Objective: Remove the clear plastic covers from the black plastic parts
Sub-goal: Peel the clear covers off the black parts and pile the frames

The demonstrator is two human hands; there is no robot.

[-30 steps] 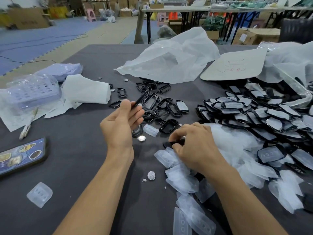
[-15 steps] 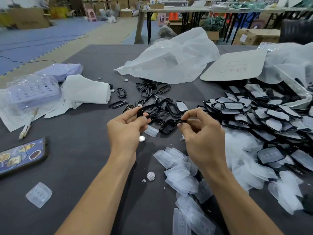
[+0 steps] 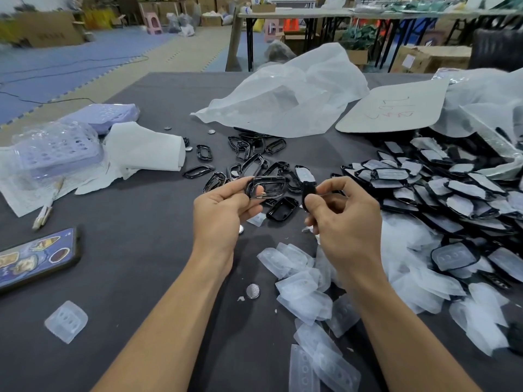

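Left hand (image 3: 223, 213): we pinch a black frame (image 3: 267, 187) by its end.
Right hand (image 3: 346, 222): we pinch a small black part (image 3: 308, 190).
Clear covers (image 3: 298, 287): heaped under our right wrist.

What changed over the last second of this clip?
The right hand lifted off the table, pinching a small black part beside the left hand, which turned its black frame flat toward the camera. The clear covers and phone stayed put.

- Bare frames (image 3: 249, 162) lay just behind the left hand (image 3: 219, 215).
- Covered parts (image 3: 452, 193) were heaped right of the right hand (image 3: 343, 219).
- Loose covers (image 3: 300, 281) lay under its wrist.
- A phone (image 3: 36, 258) lay well to the left.
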